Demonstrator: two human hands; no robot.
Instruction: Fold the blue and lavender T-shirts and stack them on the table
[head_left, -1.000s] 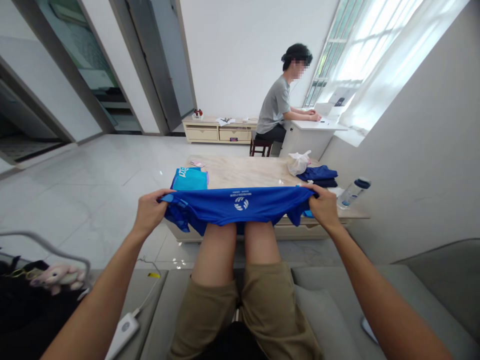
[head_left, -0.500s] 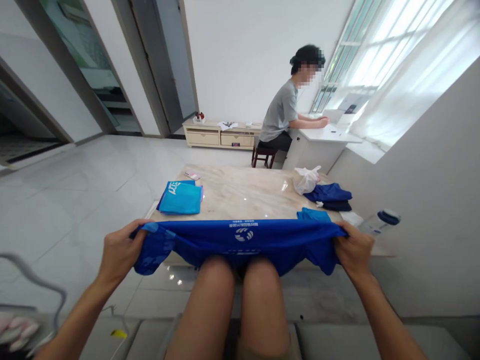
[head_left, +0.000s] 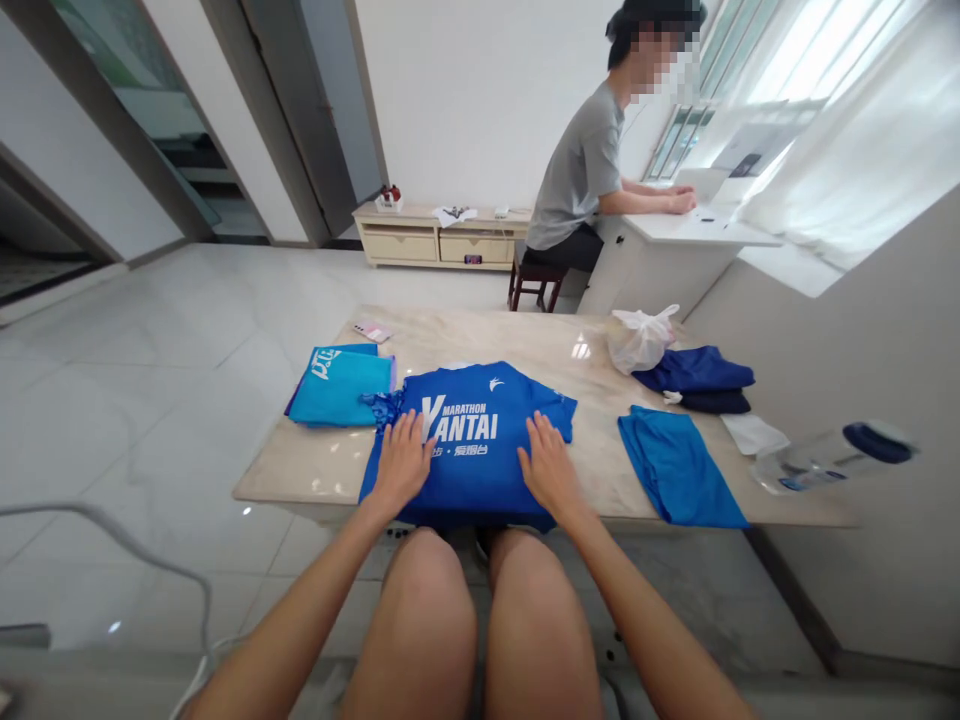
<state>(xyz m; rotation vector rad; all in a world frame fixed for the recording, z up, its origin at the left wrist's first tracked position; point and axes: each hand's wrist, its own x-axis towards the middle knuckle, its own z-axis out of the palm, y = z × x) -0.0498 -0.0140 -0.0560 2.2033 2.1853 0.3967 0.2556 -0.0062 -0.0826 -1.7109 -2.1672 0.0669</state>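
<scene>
A blue T-shirt with white "MARATHON YANTAI" lettering lies front up on the marble-look table, its lower edge toward my knees. My left hand rests flat on the shirt's left part, fingers spread, covering some of the print. On the right part, my right hand also lies with its fingers apart. The shirt's left sleeve is bunched up, while the right one is spread out. Left of the shirt sits a stack of folded light-blue and purple clothes. To its right lies a folded teal-blue garment.
On the table are a pink phone-like item, a white plastic bag, dark blue clothes and a clear bottle with a blue lid. A person sits at a white desk beyond.
The shirt, held stretched between both hands above my knees, now lies on the table with its lettering up. Both hands have let go of its edges and moved inward onto it.
</scene>
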